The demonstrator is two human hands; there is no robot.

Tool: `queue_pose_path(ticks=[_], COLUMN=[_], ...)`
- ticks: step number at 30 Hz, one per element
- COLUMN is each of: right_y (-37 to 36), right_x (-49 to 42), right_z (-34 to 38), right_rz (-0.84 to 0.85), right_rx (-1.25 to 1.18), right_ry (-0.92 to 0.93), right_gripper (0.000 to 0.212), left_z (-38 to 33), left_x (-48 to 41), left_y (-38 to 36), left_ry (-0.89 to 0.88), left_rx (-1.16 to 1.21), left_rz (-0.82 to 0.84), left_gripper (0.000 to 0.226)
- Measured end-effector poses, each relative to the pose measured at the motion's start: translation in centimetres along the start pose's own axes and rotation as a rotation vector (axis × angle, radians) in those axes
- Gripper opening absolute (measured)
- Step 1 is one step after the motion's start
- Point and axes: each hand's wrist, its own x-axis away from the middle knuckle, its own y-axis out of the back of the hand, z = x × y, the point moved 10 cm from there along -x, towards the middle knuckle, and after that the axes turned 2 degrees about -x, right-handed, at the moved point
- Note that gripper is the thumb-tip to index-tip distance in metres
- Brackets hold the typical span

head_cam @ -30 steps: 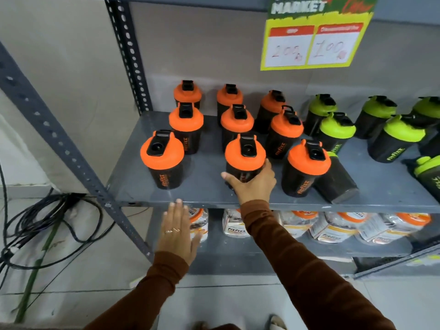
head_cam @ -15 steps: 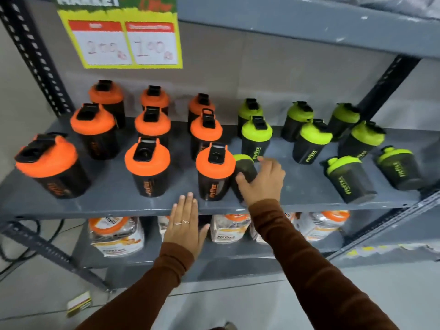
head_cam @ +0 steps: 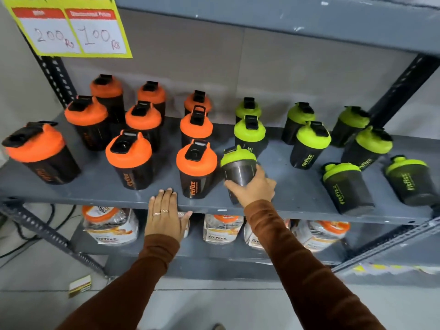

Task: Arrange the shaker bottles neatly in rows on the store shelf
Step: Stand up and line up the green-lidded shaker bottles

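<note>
— Holding what, exactly, was the right hand?

— Its grip was wrapped round the dark body of a green-lidded shaker bottle, which leaned back on the grey shelf, just beside the front orange-lidded bottle and in front of the first green column.

— And the left hand?

— It lay flat, fingers together, grip holding nothing, fingertips on the shelf's front edge.

— How did the rest stand?

— Orange-lidded bottles stood upright in three columns on the left, with one more off at the far left. Green-lidded ones filled the right; two at the front right tilted out of line. A yellow price sign hung above, and packets sat on the lower shelf.
</note>
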Motion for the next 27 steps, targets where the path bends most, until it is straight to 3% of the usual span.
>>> queue_pose_path(ticks=[3,5,17,23,27], right_y=[0.6,0.7,0.2,-0.2,-0.1], right_x=[0.2,0.2,-1.0,-1.0,-0.7], right_z=[-1.9,-2.1,-3.5,-3.3,-4.8], right_rz=[0.015,0.015,-0.072,-0.031,0.032], right_rx=[-0.299,-0.372,-0.352,-0.403,-0.272], right_ry=[-0.05,-0.027,-0.027,0.012,0.072], right_gripper=[0.084,0.091,0.109,0.108,0.112], left_z=[0.0,0.0,0.3,0.3,-1.9], left_x=[-0.1,0.0,-0.2,0.0,2.3], left_y=[0.1,0.4,0.5,0.4,-0.8], left_ry=[0.027,0.037,0.021,0.05,0.029], left_rx=[0.005,0.007,0.012,0.043,0.139], left_rz=[0.004,0.003,0.008,-0.059,-0.097], left_gripper=[0.075,0.079,0.078,0.077,0.071])
